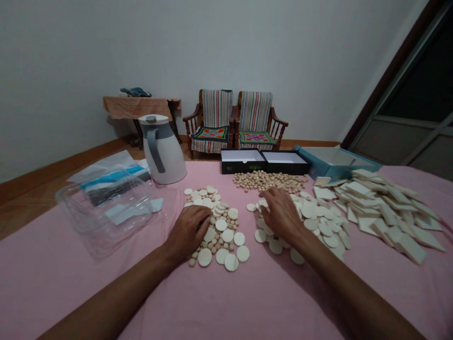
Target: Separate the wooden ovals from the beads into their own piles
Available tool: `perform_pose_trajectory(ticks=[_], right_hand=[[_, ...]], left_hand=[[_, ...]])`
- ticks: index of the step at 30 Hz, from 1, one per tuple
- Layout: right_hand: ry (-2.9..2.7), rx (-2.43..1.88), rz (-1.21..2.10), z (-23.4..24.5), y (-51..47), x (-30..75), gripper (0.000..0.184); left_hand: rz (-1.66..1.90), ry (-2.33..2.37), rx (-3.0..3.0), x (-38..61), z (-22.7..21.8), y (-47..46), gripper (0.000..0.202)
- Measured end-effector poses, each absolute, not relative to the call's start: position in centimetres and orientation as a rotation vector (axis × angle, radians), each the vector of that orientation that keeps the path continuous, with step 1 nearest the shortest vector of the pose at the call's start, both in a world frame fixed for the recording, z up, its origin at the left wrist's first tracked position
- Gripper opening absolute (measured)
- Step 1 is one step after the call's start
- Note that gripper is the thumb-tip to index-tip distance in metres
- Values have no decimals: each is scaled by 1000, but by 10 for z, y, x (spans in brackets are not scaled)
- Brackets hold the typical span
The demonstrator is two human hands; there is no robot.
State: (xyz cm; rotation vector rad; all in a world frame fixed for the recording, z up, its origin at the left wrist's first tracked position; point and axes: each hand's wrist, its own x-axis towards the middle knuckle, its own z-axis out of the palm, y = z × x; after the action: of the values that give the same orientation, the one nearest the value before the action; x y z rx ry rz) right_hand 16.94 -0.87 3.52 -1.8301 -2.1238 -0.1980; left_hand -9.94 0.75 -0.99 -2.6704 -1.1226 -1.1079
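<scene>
A white and grey jug stands upright on the pink cloth. Left of the jug lie a clear plastic tray, a blue and dark packet partly seen through it, and white paper. Behind the jug, a covered side table bears a blue bundle. Right of the jug and farther back, two wooden chairs with striped covers and bright mats stand near the wall.

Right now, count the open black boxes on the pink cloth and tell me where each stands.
2. The left black box stands behind the small wooden cubes; the right black box is beside it, near the blue box. No others show.
</scene>
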Motion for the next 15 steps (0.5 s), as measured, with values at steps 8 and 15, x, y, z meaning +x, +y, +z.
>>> perform_pose_trajectory(ticks=[8, 15], right_hand=[[-2486, -1262, 235, 3, -18, 128, 54], [-2427, -1284, 220, -4, -16, 132, 39]], left_hand=[[-1086, -1134, -2670, -99, -9, 7, 16], [-1073, -1151, -2679, -99, -9, 6, 16]])
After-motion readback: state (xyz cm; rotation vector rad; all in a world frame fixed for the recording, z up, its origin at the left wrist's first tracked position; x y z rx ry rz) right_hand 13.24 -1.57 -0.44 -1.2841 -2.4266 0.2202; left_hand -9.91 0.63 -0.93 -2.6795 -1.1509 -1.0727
